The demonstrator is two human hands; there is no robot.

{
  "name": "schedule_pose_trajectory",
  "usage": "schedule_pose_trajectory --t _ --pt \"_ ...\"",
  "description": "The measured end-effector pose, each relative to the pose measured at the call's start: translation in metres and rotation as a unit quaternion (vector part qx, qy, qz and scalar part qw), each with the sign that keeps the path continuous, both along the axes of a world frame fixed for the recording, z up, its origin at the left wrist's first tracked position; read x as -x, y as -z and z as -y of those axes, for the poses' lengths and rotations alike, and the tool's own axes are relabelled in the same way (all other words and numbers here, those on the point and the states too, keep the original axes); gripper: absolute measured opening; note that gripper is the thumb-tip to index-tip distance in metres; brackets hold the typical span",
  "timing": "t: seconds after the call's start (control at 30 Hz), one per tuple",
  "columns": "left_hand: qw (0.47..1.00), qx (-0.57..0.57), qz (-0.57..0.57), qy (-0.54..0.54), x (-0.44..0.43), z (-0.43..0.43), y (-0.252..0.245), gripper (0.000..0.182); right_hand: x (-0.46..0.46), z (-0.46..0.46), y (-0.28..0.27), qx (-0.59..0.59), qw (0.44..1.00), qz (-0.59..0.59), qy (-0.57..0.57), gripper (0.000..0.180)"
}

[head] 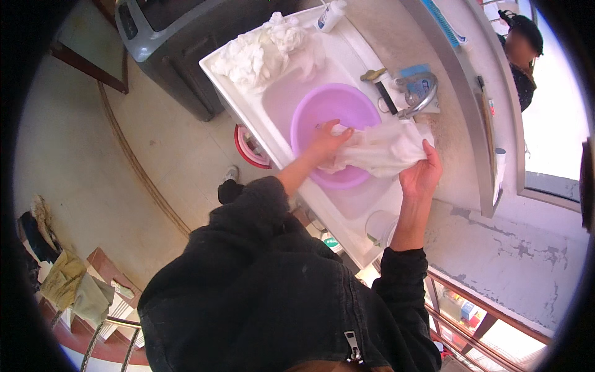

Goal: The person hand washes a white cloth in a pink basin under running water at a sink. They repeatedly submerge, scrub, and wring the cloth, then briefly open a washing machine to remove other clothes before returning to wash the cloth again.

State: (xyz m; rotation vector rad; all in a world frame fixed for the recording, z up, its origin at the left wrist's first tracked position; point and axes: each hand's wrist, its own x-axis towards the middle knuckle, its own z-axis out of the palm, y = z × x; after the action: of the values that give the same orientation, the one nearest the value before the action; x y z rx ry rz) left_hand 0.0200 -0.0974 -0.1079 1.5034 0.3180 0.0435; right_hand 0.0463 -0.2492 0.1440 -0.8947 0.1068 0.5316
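Note:
A wet white cloth [379, 149] is stretched between both hands, above the right side of a purple plastic basin [304, 109]. My left hand [327, 143] has hold of its left end over the middle of the basin. At the other end, my right hand [422, 173] grips the cloth beside the faucet [425, 100], thumb on top. The basin stands inside a white sink [276, 100]; the cloth hides part of its rim. A heap of white fabric [260, 51] lies at the sink's far left end.
A white bottle [331, 16] stands at the sink's far corner. A clear plastic cup [381, 225] sits at the near end. Beyond the sink is a dark grey appliance [181, 60]; a red-rimmed basin [251, 146] is below. A wall mirror [553, 107] shows a person's reflection.

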Motion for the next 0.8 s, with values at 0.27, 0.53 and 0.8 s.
schedule_pose_trajectory --t 0.27,0.53,0.8 --pt "0.892 0.448 -0.062 0.002 -0.023 0.009 -0.095 0.05 0.017 0.024 0.051 0.335 0.941 -0.047 -0.032 0.059" --pt "0.976 -0.215 -0.001 0.045 0.032 0.05 -0.159 0.055 0.02 -0.001 0.13 -0.14 0.964 -0.204 -0.102 0.058" --pt "0.955 -0.266 -0.101 -0.08 -0.012 -0.032 -0.077 0.04 0.008 -0.048 0.209 0.069 0.967 -0.244 -0.018 0.043"
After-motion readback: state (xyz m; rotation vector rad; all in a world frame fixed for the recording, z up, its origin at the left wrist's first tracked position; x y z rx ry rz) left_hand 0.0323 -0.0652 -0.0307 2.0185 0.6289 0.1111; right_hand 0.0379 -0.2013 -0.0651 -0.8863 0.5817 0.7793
